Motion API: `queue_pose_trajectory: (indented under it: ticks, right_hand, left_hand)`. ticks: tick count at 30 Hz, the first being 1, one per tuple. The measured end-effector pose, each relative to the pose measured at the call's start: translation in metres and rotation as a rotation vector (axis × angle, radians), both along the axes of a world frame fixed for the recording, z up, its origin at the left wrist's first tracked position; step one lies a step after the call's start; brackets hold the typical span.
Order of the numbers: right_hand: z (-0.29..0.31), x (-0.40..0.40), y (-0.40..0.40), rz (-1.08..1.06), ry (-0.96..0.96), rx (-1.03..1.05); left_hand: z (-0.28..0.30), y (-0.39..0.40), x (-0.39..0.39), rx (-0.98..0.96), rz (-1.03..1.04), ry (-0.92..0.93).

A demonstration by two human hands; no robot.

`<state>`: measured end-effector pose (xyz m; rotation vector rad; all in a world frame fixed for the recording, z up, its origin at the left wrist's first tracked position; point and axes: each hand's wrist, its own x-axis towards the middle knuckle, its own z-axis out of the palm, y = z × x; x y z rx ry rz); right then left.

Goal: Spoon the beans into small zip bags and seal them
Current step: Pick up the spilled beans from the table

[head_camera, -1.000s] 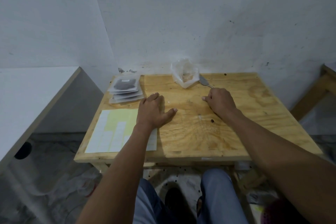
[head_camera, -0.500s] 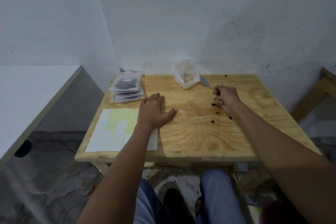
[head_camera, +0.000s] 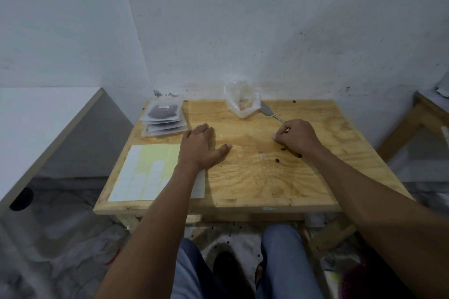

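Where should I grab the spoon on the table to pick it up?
Take the spoon by its thin handle, which angles toward you, ending by the right hand. Come from the near right side with that hand. The bowl end lies against the clear plastic bag, so reaching there would probably bump the bag.

The right hand [head_camera: 297, 137], which a second ago lies knuckles-up on the table [head_camera: 255, 177] and half a second ago is a raised fist by the spoon [head_camera: 269, 112], now sits lower with its fingers curled down to the wood. Loose beans [head_camera: 277, 160] show beside and under it, where a second ago only one shows.
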<state>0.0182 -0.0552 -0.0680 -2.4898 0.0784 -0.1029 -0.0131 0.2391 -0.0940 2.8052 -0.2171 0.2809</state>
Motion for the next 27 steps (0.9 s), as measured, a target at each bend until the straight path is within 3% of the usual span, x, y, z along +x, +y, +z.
queue_pose_trajectory:
  ticks: [6, 8, 10, 14, 17, 21, 25, 27]
  right_hand:
    - [-0.002, 0.001, 0.002, 0.056, -0.025, -0.098]
    - [0.003, 0.002, 0.005, 0.001, -0.016, -0.033]
    - [0.013, 0.003, 0.009, -0.126, 0.027, 0.289]
    - [0.03, 0.003, 0.008, -0.339, 0.195, 1.205]
    - [0.031, 0.0, 0.004, -0.35, 0.241, 1.418]
    - [0.027, -0.006, 0.0, -0.346, 0.263, 1.248]
    - [0.023, -0.019, -0.003, -0.343, 0.106, 0.509]
    - [0.012, -0.022, -0.006, -0.278, -0.019, 0.269]
  left_hand:
    - [0.003, -0.002, -0.003, -0.018, -0.004, -0.021]
    - [0.003, -0.002, -0.002, -0.021, -0.001, -0.011]
    - [0.004, -0.002, -0.002, -0.028, 0.001, -0.008]
    - [0.002, -0.002, -0.002, -0.024, -0.005, -0.011]
    - [-0.001, -0.002, 0.0, -0.01, -0.004, -0.007]
    - [-0.007, -0.002, 0.007, 0.078, -0.025, -0.014]
    - [0.001, -0.006, 0.009, 0.221, -0.072, -0.026]
    - [0.009, -0.013, 0.007, 0.263, -0.097, -0.04]
